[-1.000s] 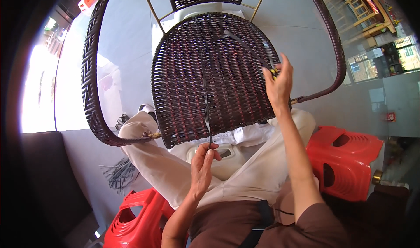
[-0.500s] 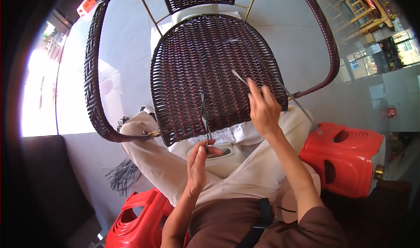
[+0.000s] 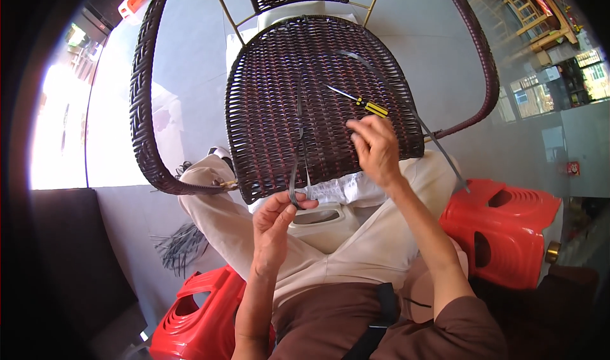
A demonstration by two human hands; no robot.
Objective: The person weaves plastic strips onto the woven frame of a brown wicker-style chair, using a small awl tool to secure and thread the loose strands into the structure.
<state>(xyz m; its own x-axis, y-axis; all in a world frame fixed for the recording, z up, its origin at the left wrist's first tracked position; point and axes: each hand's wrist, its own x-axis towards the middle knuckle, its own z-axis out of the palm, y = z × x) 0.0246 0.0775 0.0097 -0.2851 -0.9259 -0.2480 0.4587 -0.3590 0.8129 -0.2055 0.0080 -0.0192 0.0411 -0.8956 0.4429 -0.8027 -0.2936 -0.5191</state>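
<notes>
A dark brown woven chair seat [image 3: 267,112] lies in front of me over my knees. At its near edge my left hand [image 3: 272,226] pinches a looped grey weaving strip [image 3: 293,183], which runs up into the weave. My right hand [image 3: 380,149] hovers above the seat's right part, fingers loosely bent and apart, holding nothing. Just beyond its fingertips rests a screwdriver [image 3: 373,108] with a yellow and black handle, its blade pointing to the upper left. Another long grey strip [image 3: 406,115] curves across the seat and hangs past its right edge.
Woven armrests [image 3: 141,106] arch on both sides of the seat. A red plastic stool [image 3: 502,233] lies at my right, another red stool [image 3: 197,315] at lower left. A bundle of grey strips [image 3: 181,249] lies on the floor. A white stool [image 3: 327,223] stands beneath the seat.
My right hand has let go of the screwdriver, which now lies on the seat, and has drawn back slightly. The strip in my left hand now forms a wider loop.
</notes>
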